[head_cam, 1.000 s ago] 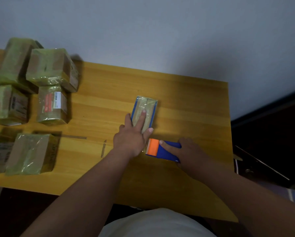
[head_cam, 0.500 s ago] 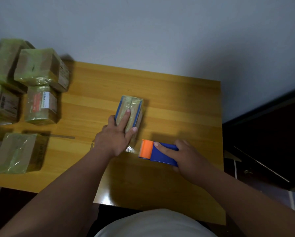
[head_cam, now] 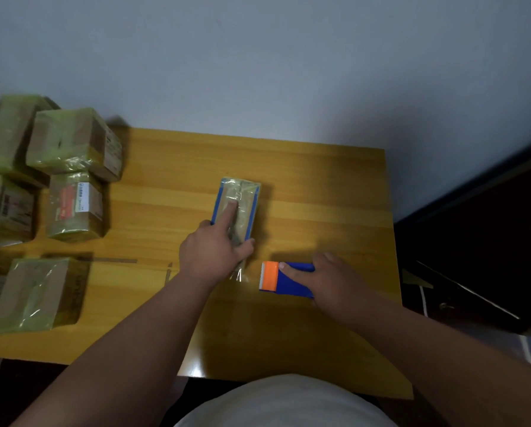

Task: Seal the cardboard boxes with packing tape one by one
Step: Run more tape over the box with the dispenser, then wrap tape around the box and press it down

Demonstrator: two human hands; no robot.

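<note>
Wooden table (head_cam: 319,186) against pale wall (head_cam: 258,57) — taped boxes (head_cam: 73,140) left.

Wooden table (head_cam: 319,186) against pale wall (head_cam: 258,57); dark furniture (head_cam: 489,235) right.
</note>
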